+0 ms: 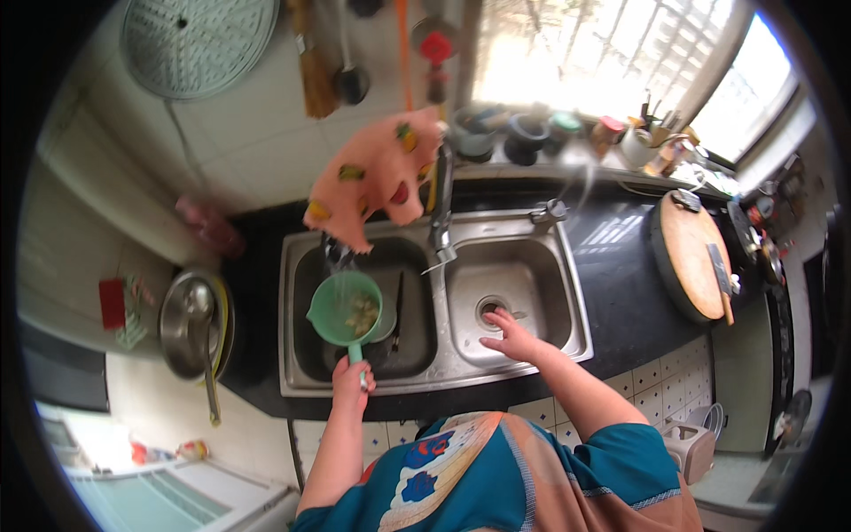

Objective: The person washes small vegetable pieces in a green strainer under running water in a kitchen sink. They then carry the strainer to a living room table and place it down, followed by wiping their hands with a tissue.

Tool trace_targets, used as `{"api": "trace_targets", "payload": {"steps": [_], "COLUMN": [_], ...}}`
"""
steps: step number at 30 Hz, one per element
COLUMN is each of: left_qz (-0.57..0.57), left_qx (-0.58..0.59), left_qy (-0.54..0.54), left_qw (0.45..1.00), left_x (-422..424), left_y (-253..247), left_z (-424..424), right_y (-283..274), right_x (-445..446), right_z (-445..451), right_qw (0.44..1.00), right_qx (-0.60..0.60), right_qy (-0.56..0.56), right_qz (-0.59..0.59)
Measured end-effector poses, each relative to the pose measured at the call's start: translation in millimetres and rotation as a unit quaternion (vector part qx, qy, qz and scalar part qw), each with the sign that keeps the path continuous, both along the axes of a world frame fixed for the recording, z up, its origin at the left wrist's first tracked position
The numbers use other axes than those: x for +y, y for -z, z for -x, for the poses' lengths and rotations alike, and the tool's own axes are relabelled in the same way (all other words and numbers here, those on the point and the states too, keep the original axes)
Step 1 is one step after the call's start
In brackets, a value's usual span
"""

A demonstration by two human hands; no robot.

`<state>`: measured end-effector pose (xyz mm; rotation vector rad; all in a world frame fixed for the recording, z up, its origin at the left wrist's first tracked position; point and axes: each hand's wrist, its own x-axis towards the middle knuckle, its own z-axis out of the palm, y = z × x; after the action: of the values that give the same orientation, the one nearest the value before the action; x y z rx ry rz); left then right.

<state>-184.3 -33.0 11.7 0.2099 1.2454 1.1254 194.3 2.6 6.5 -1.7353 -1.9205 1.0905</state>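
My left hand (352, 379) grips the handle of a green plastic dipper (327, 319) above the left basin (412, 299) of a steel double sink. Several small pale pieces of food (362, 314) lie in the dipper, and water seems to run down into it. Behind its right side the rim of a round vessel (387, 324) shows, mostly hidden. A long dark utensil (399, 309) leans in the same basin. Over the right basin (472, 263), my right hand (513, 338) is spread near the drain (492, 307) with nothing in it.
A pink fruit-print cloth (372, 173) hangs behind the left basin, beside the faucet (442, 219). Steel bowls with a ladle (183, 326) sit at left. A cleaver (719, 272) rests on a round chopping board (688, 246) at right. Jars (605, 133) line the windowsill.
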Motion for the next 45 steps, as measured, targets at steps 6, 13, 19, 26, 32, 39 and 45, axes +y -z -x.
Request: {"api": "trace_targets", "payload": {"steps": [6, 13, 19, 26, 32, 39, 45], "left_qz": [0.01, -0.009, -0.003, 0.006, 0.018, 0.021, 0.023], "left_qx": [0.006, 0.022, 0.019, 0.031, 0.039, 0.041, 0.04], "left_qy": [0.025, 0.033, 0.055, 0.051, 0.046, 0.048, 0.048], "left_qw": [1.0, 0.999, 0.998, 0.998, 0.998, 0.998, 0.998], "left_x": [2.7, 1.4, 2.9, -0.3, 1.2, 1.9, 1.6], "left_y": [0.7, 2.8, -2.5, -6.7, -10.0, -10.1, -8.8], "left_z": [1.7, 6.8, 0.6, -0.3, -2.2, -1.8, -0.7], "right_y": [-26.9, -65.9, -59.0, -42.0, -41.6, -52.8, -64.6], "right_x": [-33.7, -37.6, -51.3, -41.6, -14.9, 14.4, 46.3], "right_z": [-6.0, 13.7, 21.4, 30.9, 45.6, 69.8, 90.4], "right_qw": [0.991, 0.973, 0.98, 0.991, 0.994, 0.997, 0.996], "right_qx": [-0.123, -0.189, -0.159, -0.097, -0.072, -0.036, 0.007], "right_qy": [0.029, 0.008, 0.037, 0.021, 0.006, -0.01, -0.015], "right_qz": [-0.045, -0.131, -0.113, -0.093, -0.083, -0.061, -0.093]}}
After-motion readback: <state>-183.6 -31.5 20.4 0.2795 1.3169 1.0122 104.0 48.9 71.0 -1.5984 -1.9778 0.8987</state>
